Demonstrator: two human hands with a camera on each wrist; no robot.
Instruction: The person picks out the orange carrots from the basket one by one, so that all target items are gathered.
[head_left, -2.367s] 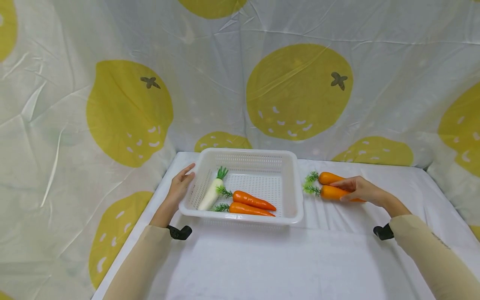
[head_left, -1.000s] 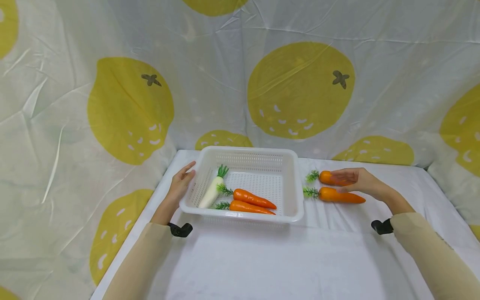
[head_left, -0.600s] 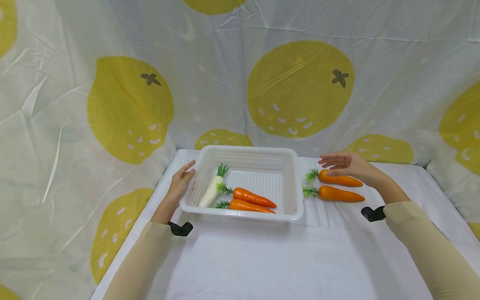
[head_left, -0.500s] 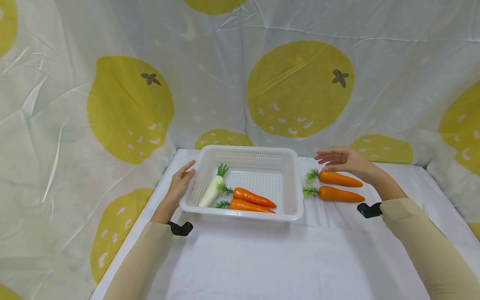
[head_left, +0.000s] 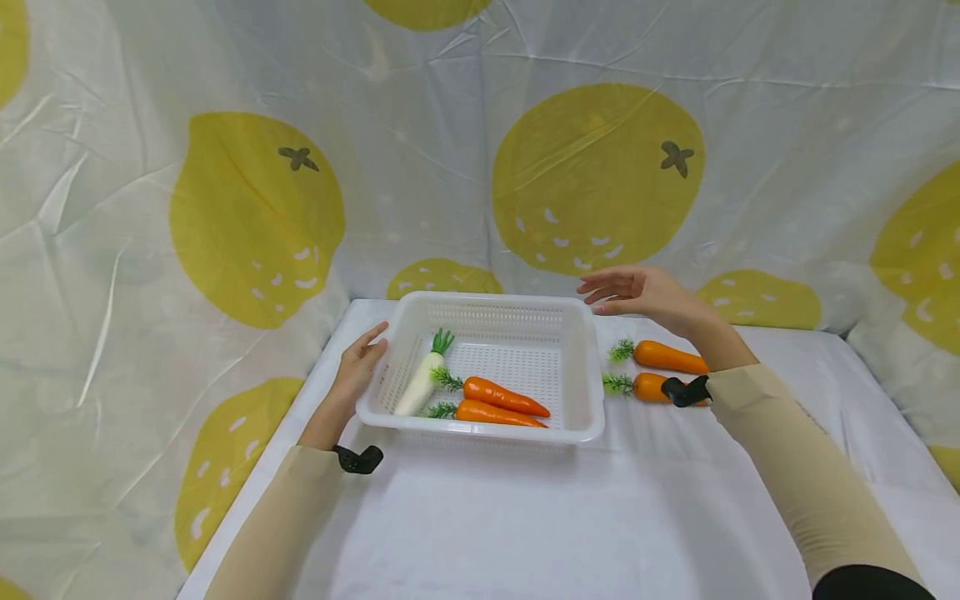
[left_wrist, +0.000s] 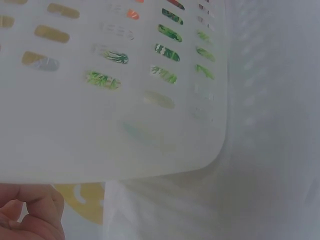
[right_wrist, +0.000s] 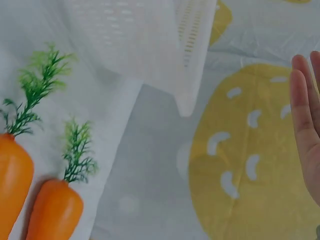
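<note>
A white perforated basket (head_left: 480,427) stands at the back of the table, holding a white radish (head_left: 420,385) and two orange carrots (head_left: 506,396). My left hand (head_left: 358,364) is at the basket's left side with relaxed fingers; whether it touches the wall cannot be told. Over the basket's back right corner, my right hand (head_left: 637,293) hovers with its fingers extended and nothing in it. Two more carrots (head_left: 670,357) lie to the right of the basket, the nearer one partly hidden by the black wrist device. In the right wrist view, the fingers of my right hand (right_wrist: 307,120) are apart from the basket.
White cloth covers the table (head_left: 480,517). Behind and to the left hangs a curtain (head_left: 420,167) printed with yellow lemons, close against the table's back edge.
My right hand has released the carrots on the right, risen, and moved left toward the basket's back right corner. The two carrots there lie slightly farther apart. My left hand has stayed in place.
</note>
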